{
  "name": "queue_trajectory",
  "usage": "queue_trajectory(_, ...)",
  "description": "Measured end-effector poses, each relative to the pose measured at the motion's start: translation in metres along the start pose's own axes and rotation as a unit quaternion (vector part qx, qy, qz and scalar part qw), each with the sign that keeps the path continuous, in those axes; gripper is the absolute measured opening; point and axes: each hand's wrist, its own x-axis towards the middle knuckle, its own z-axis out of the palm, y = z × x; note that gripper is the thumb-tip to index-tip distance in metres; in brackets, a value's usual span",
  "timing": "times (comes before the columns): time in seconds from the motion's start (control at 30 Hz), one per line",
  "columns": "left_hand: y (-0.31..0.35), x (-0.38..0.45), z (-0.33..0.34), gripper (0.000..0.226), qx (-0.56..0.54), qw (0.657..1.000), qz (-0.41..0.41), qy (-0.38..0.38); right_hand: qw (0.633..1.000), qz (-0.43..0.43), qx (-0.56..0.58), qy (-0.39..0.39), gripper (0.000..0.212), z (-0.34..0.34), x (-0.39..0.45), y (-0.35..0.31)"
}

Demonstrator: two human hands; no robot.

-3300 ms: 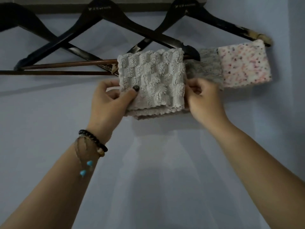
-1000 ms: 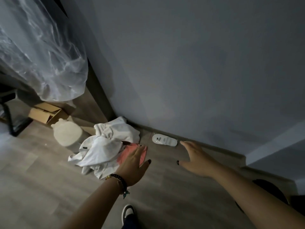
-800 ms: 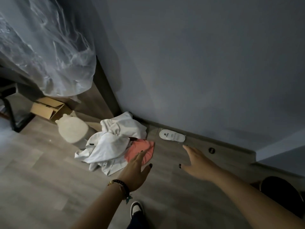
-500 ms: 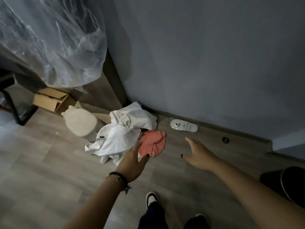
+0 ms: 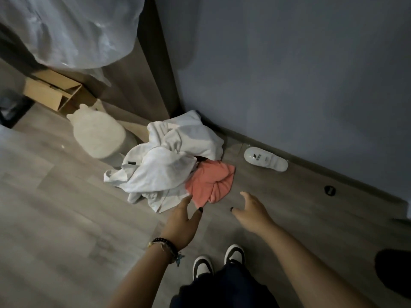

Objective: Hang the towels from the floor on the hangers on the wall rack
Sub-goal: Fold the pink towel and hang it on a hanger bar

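Head view, towels: a crumpled salmon-pink cloth towel [image 5: 211,182] lies on the grey wood-plank floor [image 5: 66,218], touching and partly tucked under a rumpled heap of white cloth [image 5: 164,161] near the corner of the wall.
Head view, left hand: the left hand [image 5: 181,221], with a dark bead bracelet at the wrist, reaches toward the pile with fingers spread and straight; its fingertips are at the near edge of the pink towel and white heap, and whether they touch the cloth cannot be told. It holds nothing.
Head view, right hand: the right hand [image 5: 252,211] hangs just beside the pink towel, fingers loosely spread, empty.
Head view, surroundings: a pale rounded plush-looking object [image 5: 97,135], an open brown cardboard box [image 5: 53,92], a white oblong device [image 5: 265,162] by the skirting, and the person's dark-and-white shoes [image 5: 219,261].
Done so far: cannot be judged here, since the wall rack and hangers are out of view.
Left to do: at least the pink towel is yet to be picked up and hung; the white heap may hold more towels, though that is unclear.
Step in hand: likely the reach to pick up the pink towel.
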Motion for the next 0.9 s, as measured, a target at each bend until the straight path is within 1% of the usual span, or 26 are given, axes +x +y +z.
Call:
queue_trajectory(0.13,-0.046,0.068,0.049,0.052,-0.022,0.999,-0.031,-0.013,1.0,-0.003,0.015,-0.005,0.066,0.046,0.07,0.02)
queue_trajectory(0.27,-0.092,0.148,0.099,0.048,-0.082,0.995,-0.059,-0.008,1.0,-0.015,0.026,0.004,0.06,0.085,0.144,0.049)
queue_trajectory(0.37,-0.127,0.211,0.128,0.052,-0.109,0.99,-0.085,-0.014,0.999,-0.016,0.037,0.008,0.064,0.104,0.196,0.07)
queue_trajectory(0.43,-0.149,0.25,0.142,0.057,-0.108,0.989,-0.105,-0.015,0.999,-0.016,0.034,0.016,0.065,0.112,0.227,0.08)
queue_trajectory(0.57,-0.181,0.312,0.168,0.063,-0.069,0.984,-0.161,-0.019,0.999,-0.033,-0.031,-0.015,0.073,0.113,0.274,0.082)
queue_trajectory(0.63,-0.195,0.338,0.181,0.062,-0.041,0.984,-0.17,-0.033,0.995,-0.078,-0.057,0.009,0.077,0.107,0.289,0.073)
queue_trajectory(0.7,-0.208,0.359,0.19,0.056,0.021,0.988,-0.149,-0.046,0.984,-0.143,-0.077,0.069,0.072,0.104,0.296,0.064)
queue_trajectory(0.77,-0.217,0.375,0.194,0.044,0.082,0.989,-0.112,-0.047,0.973,-0.176,-0.117,0.095,0.069,0.105,0.299,0.061)
queue_trajectory(0.83,-0.227,0.386,0.196,0.038,0.132,0.987,-0.081,-0.043,0.967,-0.167,-0.172,0.085,0.07,0.11,0.298,0.065)
queue_trajectory(0.9,-0.238,0.394,0.199,0.037,0.167,0.981,-0.09,-0.039,0.961,-0.143,-0.23,0.061,0.068,0.113,0.295,0.075)
